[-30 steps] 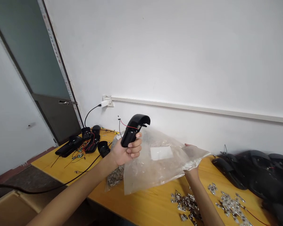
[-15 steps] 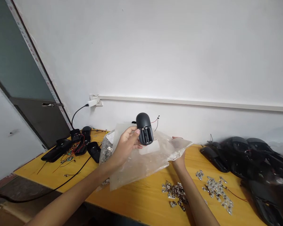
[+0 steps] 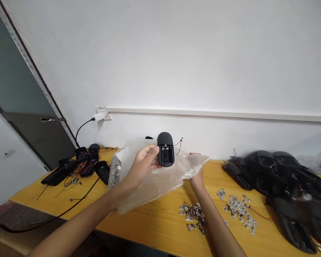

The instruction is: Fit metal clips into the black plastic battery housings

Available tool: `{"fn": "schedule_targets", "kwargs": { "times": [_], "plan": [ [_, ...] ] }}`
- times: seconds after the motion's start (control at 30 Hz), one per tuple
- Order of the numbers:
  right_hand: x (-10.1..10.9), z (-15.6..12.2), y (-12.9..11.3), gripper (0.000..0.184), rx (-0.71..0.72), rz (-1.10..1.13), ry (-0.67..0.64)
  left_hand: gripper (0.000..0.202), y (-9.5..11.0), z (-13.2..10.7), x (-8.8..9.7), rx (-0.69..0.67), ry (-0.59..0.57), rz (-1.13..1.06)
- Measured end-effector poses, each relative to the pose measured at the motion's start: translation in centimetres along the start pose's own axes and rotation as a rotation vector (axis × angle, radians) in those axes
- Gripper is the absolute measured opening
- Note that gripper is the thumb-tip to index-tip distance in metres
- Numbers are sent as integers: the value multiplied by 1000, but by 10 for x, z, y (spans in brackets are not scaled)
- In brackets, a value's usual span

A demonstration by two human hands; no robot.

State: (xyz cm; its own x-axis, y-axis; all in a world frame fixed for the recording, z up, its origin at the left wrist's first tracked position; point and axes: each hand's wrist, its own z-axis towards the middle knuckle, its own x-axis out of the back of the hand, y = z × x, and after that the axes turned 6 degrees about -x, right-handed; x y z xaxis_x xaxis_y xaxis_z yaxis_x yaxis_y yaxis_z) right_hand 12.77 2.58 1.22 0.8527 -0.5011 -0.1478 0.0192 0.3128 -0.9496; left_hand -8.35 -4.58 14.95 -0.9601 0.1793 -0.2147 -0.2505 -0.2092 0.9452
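Since the earlier picture, the left hand (image 3: 141, 167) has turned the black plastic shell (image 3: 165, 149) so that its open side faces the camera. The shell stands up with its round end on top. It has a small battery slot (image 3: 165, 157) with bits of metal inside. The left hand is curled around the shell and holds it, with the thumb pressed near the slot. Two thin wires (image 3: 179, 142), one red and one black, poke out behind the shell.

The right hand (image 3: 196, 175) holds the edge of a clear plastic bag (image 3: 152, 187). Most of that hand is hidden behind the bag, and only the fingertips (image 3: 195, 153) show at the top. The shell is in front of the bag, close to it. Just behind the bag sits another bag of shiny metal clips (image 3: 114, 175).

Under the arms is a yellow wooden table (image 3: 160, 233). Two heaps of loose metal clips (image 3: 191, 216) lie on it, near the right arm. A big pile of black shells (image 3: 273, 178) sits on the right side. On the left side are more black shells (image 3: 60, 172), colored wires (image 3: 75, 175), and a long black cable (image 3: 69, 208).
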Motion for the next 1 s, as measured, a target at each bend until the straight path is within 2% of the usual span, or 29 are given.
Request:
{"fn": "schedule_targets", "kwargs": {
  "times": [0.2,0.4,0.5,0.63,0.77,0.83,0.87,0.9,1.0],
  "plan": [
    [-1,-2,-2,41,15,4,10,36,-7,-2,-3,80,26,-199],
    [-3,-2,1,31,37,28,18,30,-6,-8,-9,26,12,-167],
    [-3,-2,0,31,31,33,10,16,3,-12,-11,157,23,-373],
    [-3,-2,-1,29,26,37,-7,25,11,-16,-10,369,-14,-726],
    [-2,-2,-2,26,17,39,-19,27,7,-13,-9,387,-59,-835],
    [-2,-2,-4,26,11,10,-28,24,2,-10,-9,323,-76,-722],
    [-2,-2,-5,26,12,-13,-34,24,0,-9,-10,248,-69,-602],
    [-2,-2,-7,26,14,-39,-40,24,-2,-7,-10,137,-45,-444],
    [-3,-3,-11,24,23,-69,-13,27,-7,-5,-6,-313,61,120]
  ]
}}
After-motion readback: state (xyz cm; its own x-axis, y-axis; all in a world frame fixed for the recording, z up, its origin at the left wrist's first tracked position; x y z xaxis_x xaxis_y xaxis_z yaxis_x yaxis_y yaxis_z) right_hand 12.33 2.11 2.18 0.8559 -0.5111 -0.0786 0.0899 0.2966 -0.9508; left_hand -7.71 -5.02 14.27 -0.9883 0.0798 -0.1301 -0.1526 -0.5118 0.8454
